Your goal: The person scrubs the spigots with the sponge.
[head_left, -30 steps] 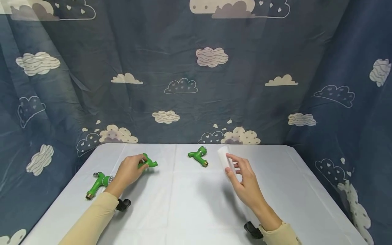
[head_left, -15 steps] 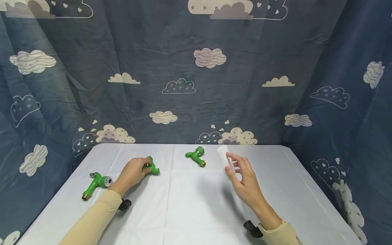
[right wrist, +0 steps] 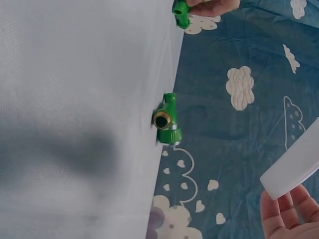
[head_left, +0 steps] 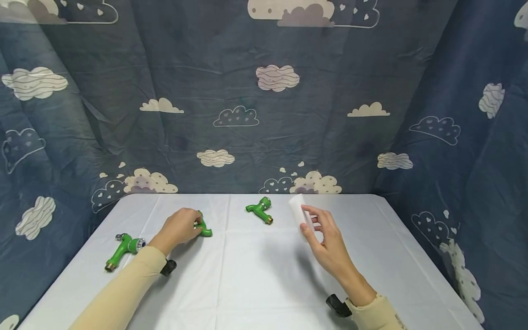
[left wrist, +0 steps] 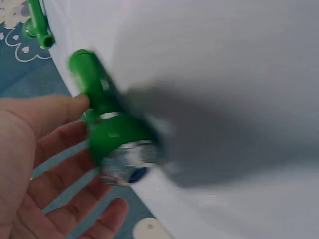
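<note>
My left hand pinches a green tap over the left part of the table; thumb and fingers cover part of it. In the left wrist view that tap shows a clear, blue-centred end, slightly blurred. My right hand holds a white oblong piece between thumb and fingers above the table's right half. Its flat face shows in the right wrist view as a plain white bar; its kind cannot be told. A second green tap lies between the hands, farther back.
A third green tap, with a brass threaded end, lies at the left beside my left forearm. The white-covered table ends at a dark blue cloud-patterned curtain behind and on both sides.
My left hand has shifted a little to the right with the tap, whose spout has turned towards me. The right hand still holds the white piece in place. The head view has swung slightly right.
</note>
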Tool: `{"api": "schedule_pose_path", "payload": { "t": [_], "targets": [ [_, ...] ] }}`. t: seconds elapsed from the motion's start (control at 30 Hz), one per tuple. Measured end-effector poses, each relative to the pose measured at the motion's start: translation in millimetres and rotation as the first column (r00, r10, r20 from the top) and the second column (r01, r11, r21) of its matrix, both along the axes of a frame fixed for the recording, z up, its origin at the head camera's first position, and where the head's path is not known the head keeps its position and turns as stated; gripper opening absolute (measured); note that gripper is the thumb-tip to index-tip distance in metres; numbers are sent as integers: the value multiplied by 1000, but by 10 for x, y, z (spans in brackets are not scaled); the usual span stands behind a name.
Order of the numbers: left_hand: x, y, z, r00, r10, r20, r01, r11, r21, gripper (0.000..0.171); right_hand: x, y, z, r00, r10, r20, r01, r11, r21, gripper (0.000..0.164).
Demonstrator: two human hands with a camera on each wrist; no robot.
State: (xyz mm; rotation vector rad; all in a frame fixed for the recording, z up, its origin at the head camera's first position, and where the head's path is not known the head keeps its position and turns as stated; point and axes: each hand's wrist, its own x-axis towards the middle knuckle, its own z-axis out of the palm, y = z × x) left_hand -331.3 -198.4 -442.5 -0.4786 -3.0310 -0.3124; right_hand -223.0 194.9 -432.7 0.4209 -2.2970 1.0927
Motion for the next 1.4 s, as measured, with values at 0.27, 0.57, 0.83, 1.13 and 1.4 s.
{"api": "schedule_pose_path", "payload": {
  "t": [0.27,0.57,0.83,1.13,1.4],
  "targets": [
    [-222,487,203,978,-199,-64,200,980,5,12,3,62,20,1000,-8,-24,8,1000,5,46],
    [-408,1052,148,948,-304,-96,313,946,89,21,29,102,43,1000,-16,-24,17,1000,8,46],
    [-559,1256,-15,980,-200,-23,200,959,200,32,69,148,44,999,-28,-16,28,999,19,46],
    [-632,1307,-59,989,-77,129,38,959,282,53,62,166,66,1000,-28,-6,28,999,22,47],
    [-649,1368,-150,988,-41,152,-2,962,274,48,76,201,81,999,-41,6,41,999,27,47]
  ]
}}
